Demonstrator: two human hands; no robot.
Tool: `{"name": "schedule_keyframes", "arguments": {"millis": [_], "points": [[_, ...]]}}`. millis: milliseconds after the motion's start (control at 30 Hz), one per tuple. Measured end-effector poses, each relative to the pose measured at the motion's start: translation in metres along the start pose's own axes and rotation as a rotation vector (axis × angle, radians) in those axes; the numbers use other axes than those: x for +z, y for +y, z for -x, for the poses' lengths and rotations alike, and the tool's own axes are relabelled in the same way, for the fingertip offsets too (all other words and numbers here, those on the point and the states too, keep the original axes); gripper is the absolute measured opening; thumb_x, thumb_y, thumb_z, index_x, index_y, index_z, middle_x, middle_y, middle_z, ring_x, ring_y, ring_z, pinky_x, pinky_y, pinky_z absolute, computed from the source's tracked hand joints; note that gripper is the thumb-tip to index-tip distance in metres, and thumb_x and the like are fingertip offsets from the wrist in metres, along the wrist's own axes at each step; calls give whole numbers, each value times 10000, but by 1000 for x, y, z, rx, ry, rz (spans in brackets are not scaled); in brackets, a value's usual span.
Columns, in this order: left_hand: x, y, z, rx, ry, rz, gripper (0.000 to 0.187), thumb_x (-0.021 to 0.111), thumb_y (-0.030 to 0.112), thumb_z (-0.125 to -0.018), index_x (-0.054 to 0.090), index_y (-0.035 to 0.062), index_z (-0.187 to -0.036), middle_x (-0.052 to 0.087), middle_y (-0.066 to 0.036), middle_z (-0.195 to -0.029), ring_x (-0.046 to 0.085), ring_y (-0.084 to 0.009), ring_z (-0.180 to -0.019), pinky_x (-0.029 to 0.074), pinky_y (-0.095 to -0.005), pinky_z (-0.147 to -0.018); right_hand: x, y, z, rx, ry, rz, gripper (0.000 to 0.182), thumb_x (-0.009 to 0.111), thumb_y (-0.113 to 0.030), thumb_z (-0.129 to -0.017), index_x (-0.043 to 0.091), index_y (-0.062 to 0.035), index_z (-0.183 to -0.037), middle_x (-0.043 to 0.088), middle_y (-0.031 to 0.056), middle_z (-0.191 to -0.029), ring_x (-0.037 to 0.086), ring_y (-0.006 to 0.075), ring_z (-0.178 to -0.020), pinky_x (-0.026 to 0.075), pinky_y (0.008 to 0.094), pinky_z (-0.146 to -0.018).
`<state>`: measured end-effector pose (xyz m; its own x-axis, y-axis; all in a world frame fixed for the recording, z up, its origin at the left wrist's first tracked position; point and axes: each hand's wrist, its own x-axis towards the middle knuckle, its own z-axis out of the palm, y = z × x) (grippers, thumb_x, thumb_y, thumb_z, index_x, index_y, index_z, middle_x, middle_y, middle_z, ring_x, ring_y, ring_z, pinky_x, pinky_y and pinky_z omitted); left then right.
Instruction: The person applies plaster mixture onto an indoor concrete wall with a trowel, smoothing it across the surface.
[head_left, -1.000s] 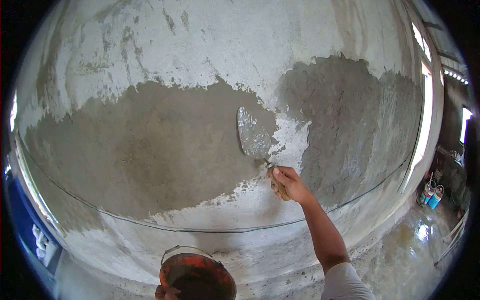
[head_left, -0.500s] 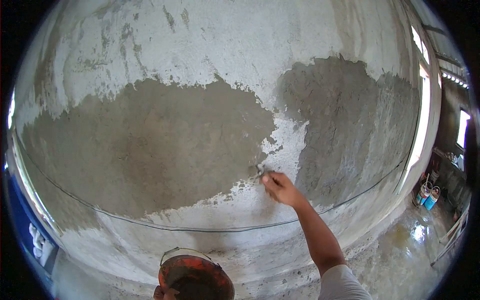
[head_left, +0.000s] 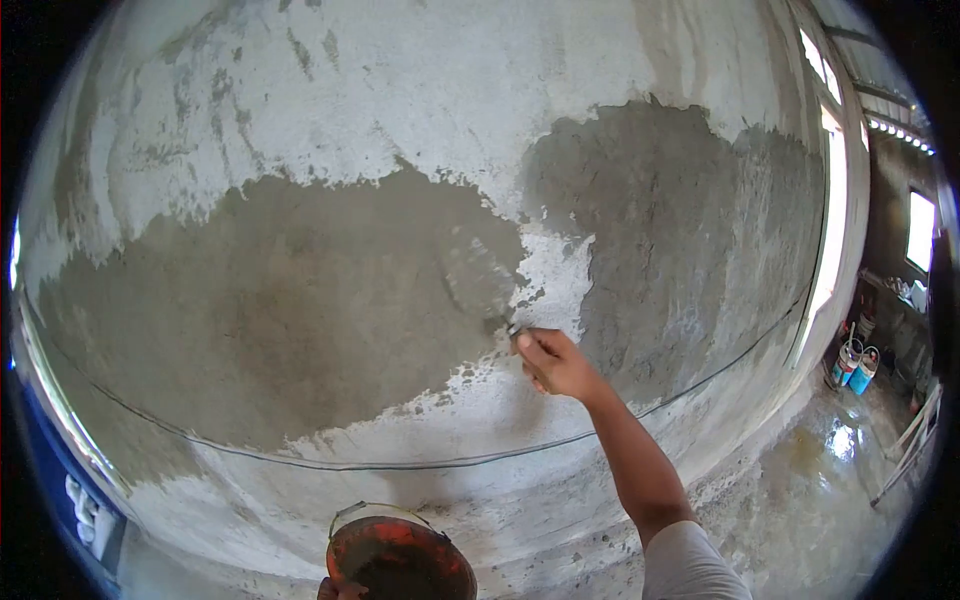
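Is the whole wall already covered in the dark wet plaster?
No, the wall is pale and bare above, and a pale gap remains by the trowel.

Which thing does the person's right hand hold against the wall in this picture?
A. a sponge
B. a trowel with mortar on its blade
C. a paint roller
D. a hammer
B: the right hand grips the handle of a trowel whose flat, mortar-covered blade lies against the grey wet plaster.

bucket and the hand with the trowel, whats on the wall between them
In the head view, between the bucket and the right hand lies pale bare wall, crossed by a thin dark line.
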<state>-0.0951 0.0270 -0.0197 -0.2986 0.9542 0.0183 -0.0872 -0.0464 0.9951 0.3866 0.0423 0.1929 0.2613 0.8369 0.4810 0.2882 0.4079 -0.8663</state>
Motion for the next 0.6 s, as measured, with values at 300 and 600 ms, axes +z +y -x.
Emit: {"name": "schedule_keyframes", "arguments": {"millis": [300, 600], "points": [[23, 8, 9, 13, -47, 42, 179, 667, 104, -855, 567, -28, -785, 598, -99, -767, 501, -197, -686, 441, -369, -604, -10, 54, 62, 72, -148, 96, 462, 569, -455, -1049, 611, -32, -869, 546, 0, -641, 521, 92, -523, 433, 295, -503], [45, 7, 27, -57, -28, -19, 52, 609, 0, -728, 580, -25, -763, 582, -106, -757, 490, -224, -675, 448, -380, -608, -61, 76, 31, 77, -91, 79, 450, 582, -452, -1043, 621, -41, -865, 555, 6, -653, 525, 92, -525, 421, 285, -484]]}}
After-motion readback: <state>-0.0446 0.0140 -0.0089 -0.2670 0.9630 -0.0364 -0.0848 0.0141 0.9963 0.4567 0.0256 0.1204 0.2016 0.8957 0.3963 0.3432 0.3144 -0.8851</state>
